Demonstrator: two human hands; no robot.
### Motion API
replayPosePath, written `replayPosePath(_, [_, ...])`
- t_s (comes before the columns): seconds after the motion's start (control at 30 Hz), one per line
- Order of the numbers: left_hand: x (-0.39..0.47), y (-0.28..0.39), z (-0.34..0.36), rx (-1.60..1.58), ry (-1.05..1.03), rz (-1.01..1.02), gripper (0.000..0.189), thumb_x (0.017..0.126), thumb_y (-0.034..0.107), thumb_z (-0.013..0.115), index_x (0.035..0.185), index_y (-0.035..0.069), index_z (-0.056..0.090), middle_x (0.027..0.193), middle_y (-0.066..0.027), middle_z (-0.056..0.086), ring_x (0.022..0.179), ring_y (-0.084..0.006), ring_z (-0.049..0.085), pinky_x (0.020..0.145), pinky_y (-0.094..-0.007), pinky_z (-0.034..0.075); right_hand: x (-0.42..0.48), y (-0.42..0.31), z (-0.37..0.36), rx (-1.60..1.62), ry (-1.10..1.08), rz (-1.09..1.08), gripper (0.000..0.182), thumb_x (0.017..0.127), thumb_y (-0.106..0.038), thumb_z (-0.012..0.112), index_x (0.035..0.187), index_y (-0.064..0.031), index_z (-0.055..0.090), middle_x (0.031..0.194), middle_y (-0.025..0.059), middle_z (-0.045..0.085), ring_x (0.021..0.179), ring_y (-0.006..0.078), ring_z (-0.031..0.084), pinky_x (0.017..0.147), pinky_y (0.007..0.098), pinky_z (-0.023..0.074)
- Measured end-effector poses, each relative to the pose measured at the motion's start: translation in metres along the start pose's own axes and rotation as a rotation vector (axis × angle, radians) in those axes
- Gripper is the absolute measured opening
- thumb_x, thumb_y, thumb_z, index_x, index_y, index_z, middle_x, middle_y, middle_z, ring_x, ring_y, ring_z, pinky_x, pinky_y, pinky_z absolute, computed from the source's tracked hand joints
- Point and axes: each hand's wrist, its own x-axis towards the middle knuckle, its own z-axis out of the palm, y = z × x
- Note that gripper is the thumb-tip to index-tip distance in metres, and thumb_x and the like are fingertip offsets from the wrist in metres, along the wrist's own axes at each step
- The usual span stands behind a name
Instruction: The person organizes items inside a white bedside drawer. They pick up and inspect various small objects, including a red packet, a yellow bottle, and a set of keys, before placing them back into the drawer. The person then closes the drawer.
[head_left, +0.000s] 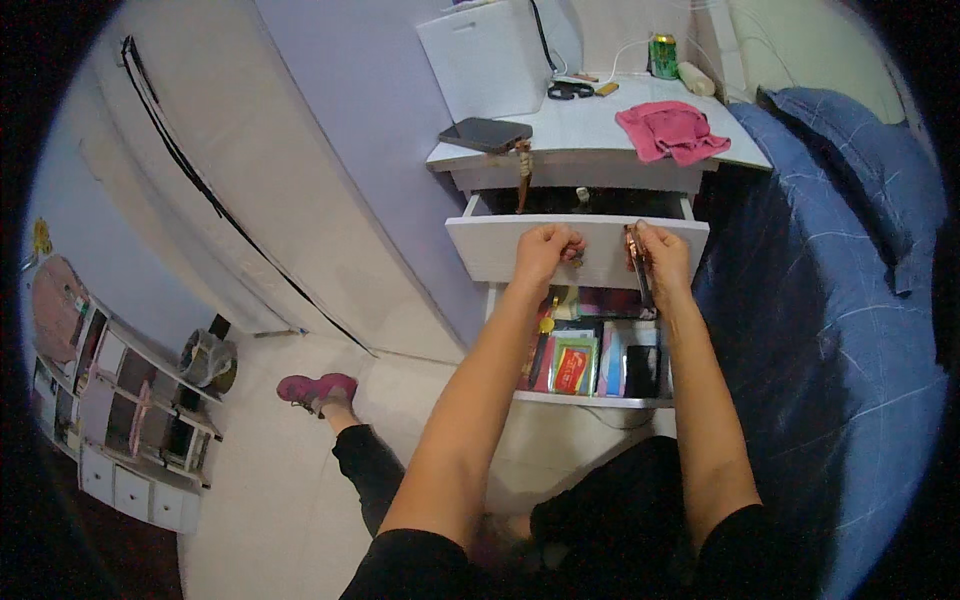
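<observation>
A white nightstand has its upper drawer (480, 251) partly pulled out and its lower drawer (592, 400) further out beneath it. In front of the upper drawer's face, my left hand (541, 255) has curled fingers by a small metallic piece (577, 262); whether it grips that piece is unclear. To the right, my right hand (664, 255) holds a slim, dark, shiny item (639, 259), its kind unclear, pointing down over the lower drawer. Inside the lower drawer lie a red packet (572, 370), a yellow-faced watch-like item (546, 325) and a dark flat item (642, 367).
On the nightstand top are a smartphone (486, 135), a pink cloth (671, 131), a green can (664, 56) and a white box (484, 60). A bed with a blue cover (877, 300) borders the right side. A purple wall panel (360, 112) stands to the left.
</observation>
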Motion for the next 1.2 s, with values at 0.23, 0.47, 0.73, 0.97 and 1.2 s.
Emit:
replayPosePath(0.23, [0.012,0.026,-0.02,0.77,0.701,0.515,0.035,0.079,0.022,0.063,0.1,-0.004,0.054,0.094,-0.0145,0.061,0.08,-0.0247,0.057,0.072,-0.0346,0.045,-0.012,-0.003,0.016,0.041,-0.27,0.33,0.028,0.09,-0.025,0.05,0.091,0.0013,0.06,0.061,0.0021,0.051,0.047,0.0108,0.047,0.04,0.0229,0.0399])
replayPosePath(0.47, [0.039,0.069,-0.007,0.143,0.168,0.181,0.029,0.085,0.022,0.058,0.1,-0.002,0.051,0.074,-0.0067,0.059,0.062,-0.0181,0.059,0.062,-0.0288,0.05,0.018,0.016,0.036,0.549,-0.264,0.605,0.025,0.093,-0.019,0.041,0.095,0.002,0.055,0.067,0.0033,0.051,0.047,0.0073,0.043,0.037,0.0182,0.0343])
replayPosePath(0.73, [0.012,0.075,-0.014,-0.237,-0.055,-0.126,0.032,0.09,0.028,0.051,0.109,0.003,0.047,0.097,-0.0147,0.06,0.082,-0.0216,0.062,0.072,-0.0309,0.053,0.054,0.024,0.054,0.461,-0.217,0.553,0.024,0.09,-0.021,0.046,0.09,0.0005,0.056,0.063,0.0016,0.051,0.043,0.0071,0.042,0.035,0.0201,0.0338])
replayPosePath(0.97, [-0.04,0.031,-0.037,-0.308,-0.018,-0.199,0.036,0.089,0.03,0.052,0.111,0.002,0.046,0.106,-0.0182,0.058,0.094,-0.0248,0.06,0.08,-0.0327,0.052,0.079,0.036,0.059,-0.049,-0.103,0.292,0.023,0.09,-0.02,0.044,0.083,-0.0037,0.058,0.063,0.0009,0.052,0.049,0.0084,0.046,0.04,0.0222,0.0365])
replayPosePath(1.2, [-0.166,-0.043,-0.004,-0.423,-0.004,-0.418,0.039,0.09,0.032,0.05,0.115,0.003,0.045,0.109,-0.0142,0.055,0.095,-0.024,0.057,0.086,-0.0353,0.047,-0.037,0.093,0.061,-0.319,-0.048,-0.09,0.025,0.088,-0.021,0.049,0.079,-0.0002,0.061,0.065,0.0016,0.055,0.054,0.0085,0.046,0.048,0.0243,0.0355])
